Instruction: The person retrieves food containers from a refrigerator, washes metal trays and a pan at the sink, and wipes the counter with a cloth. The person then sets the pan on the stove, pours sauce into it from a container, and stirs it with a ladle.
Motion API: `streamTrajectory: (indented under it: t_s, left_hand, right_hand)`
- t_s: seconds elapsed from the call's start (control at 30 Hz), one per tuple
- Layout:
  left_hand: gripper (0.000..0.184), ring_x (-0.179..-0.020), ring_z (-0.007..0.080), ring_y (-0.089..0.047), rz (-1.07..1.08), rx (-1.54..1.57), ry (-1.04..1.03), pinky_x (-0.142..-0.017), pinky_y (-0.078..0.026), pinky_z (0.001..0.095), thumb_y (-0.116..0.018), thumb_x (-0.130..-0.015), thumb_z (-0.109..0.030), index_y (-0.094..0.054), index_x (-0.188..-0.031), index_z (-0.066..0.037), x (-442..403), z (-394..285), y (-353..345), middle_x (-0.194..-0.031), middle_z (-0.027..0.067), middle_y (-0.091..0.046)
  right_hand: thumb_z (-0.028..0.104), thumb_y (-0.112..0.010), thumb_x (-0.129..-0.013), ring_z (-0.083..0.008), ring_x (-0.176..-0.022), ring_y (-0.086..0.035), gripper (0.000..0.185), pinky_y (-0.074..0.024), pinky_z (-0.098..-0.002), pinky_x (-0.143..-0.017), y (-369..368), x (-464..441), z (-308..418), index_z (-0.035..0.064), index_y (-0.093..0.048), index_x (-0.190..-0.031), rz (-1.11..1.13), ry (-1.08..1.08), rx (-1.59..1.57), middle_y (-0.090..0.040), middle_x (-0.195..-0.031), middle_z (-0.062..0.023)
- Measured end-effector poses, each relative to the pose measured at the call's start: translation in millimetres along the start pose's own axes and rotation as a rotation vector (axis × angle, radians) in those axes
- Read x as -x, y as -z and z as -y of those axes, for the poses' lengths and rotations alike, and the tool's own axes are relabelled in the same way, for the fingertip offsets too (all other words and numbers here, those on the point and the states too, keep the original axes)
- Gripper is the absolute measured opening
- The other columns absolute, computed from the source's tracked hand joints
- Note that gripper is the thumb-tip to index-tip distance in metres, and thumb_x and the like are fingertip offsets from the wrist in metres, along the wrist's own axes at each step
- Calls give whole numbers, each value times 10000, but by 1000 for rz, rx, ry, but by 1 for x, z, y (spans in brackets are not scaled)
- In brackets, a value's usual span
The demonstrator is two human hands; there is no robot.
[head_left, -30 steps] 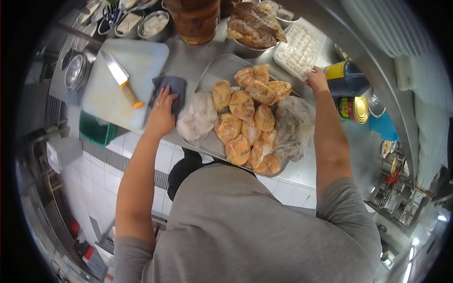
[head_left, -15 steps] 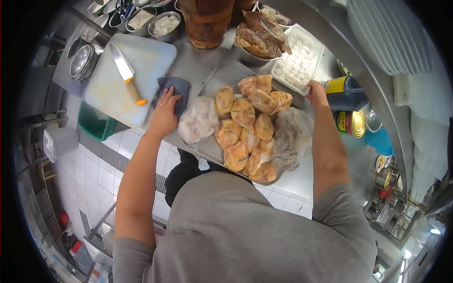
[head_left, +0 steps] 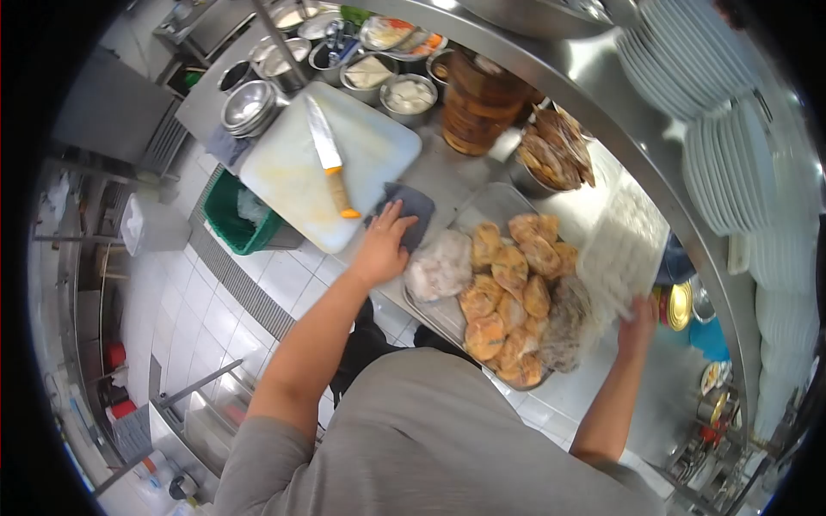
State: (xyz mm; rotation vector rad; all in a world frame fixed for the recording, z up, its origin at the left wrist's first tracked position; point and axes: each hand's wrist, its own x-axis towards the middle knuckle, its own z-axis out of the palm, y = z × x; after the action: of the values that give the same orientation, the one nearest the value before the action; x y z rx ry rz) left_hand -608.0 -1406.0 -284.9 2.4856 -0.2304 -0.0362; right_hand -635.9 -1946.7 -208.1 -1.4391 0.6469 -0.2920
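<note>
My left hand lies flat on a folded dark grey cloth at the cutting board's right edge, fingers apart. My right hand grips the near corner of a long, shallow white tray. Motion blurs both that hand and the tray, and the pale contents cannot be made out. Between my hands a metal tray bears several yellowish poultry pieces. A clear bag with whitish contents sits at their left. At their right is another crumpled clear bag, partly beneath the white tray.
A knife lies on the white cutting board. Behind stand a brown wooden bucket, a bowl of browned meat and several metal bowls. Plates are stacked on the overhead shelf at right. A green bin stands below.
My right hand has pulled the white tray nearer to me, beside the poultry and partly over the right bag. My left hand stays on the cloth. The camera view has shifted.
</note>
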Motion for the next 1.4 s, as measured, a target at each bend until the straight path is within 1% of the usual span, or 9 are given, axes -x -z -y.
streamTrajectory:
  t_s: [0.23,0.43,0.63,0.83,0.93,1.0,1.07,1.17,1.4]
  left_hand:
    - [465,-1372,389,-470,-585,463,358,-1126,-378,435,-659,-910,-138,-557,-1353,-44,34,57,49,-1484,228,-486]
    - [517,-1327,282,-516,-197,1153,427,-1081,-399,384,-575,-1021,-301,-444,-1470,-80,25,98,144,-1468,155,-514]
    - [505,-1187,255,-589,-546,1579,518,-1021,-471,360,-574,-982,-106,-403,-1454,-58,-9,206,197,-1325,131,-584]
    - [564,-1257,272,-550,-803,1420,418,-1085,-430,377,-501,-933,55,-349,-1474,2,-21,313,185,-1389,179,-529]
    - [772,-1516,354,-239,-869,654,395,-1231,-178,471,-616,-892,-38,-252,-1573,-28,-21,298,185,-1603,276,-249]
    - [822,-1520,416,-200,-653,-39,303,-1214,-128,597,-708,-846,-199,-320,-1556,-51,2,246,204,-1606,291,-238]
    - [895,-1526,451,-146,-309,-161,1,-1183,-79,682,-732,-807,-416,-364,-1546,-71,25,230,194,-1624,279,-213]
    - [964,-1529,457,-122,24,-146,-28,-1193,-81,667,-713,-776,-569,-388,-1538,-76,44,203,204,-1635,262,-201]
    - [1187,-1531,487,-80,157,-159,-24,-1164,-48,717,-734,-692,-675,-286,-1573,-19,41,189,223,-1629,319,-155]
  right_hand:
    - [216,-692,-786,-240,-1086,-671,575,-526,-358,-979,-58,126,9,-51,-596,-1286,465,-26,-84,-680,-1212,-132]
    - [121,-698,-726,-152,-871,-658,368,-527,-294,-790,-241,194,-32,3,-669,-1073,679,-214,3,-702,-993,-69]
    - [125,-711,-808,-62,-696,-519,102,-401,-250,-586,-440,224,-112,97,-627,-858,974,-180,195,-599,-774,32]
    - [248,-675,-889,-334,-884,-706,266,-543,-414,-791,-529,226,-148,3,-675,-994,586,147,710,-731,-955,-187]
    - [264,-664,-897,-355,-916,-697,278,-538,-432,-830,-540,236,-110,13,-678,-1017,633,235,1020,-728,-954,-180]
    - [268,-653,-904,-372,-947,-687,290,-531,-445,-855,-541,236,-101,22,-672,-1057,687,252,1130,-722,-973,-190]
    - [261,-642,-906,-376,-958,-683,288,-531,-444,-858,-538,244,-99,27,-668,-1073,715,262,1146,-717,-988,-201]
    - [249,-635,-903,-381,-961,-681,291,-533,-441,-857,-529,252,-116,37,-662,-1101,699,193,1058,-713,-988,-210]
    - [171,-645,-865,-316,-773,-705,311,-556,-395,-754,-538,275,-81,41,-660,-1147,624,374,1138,-721,-853,-151]
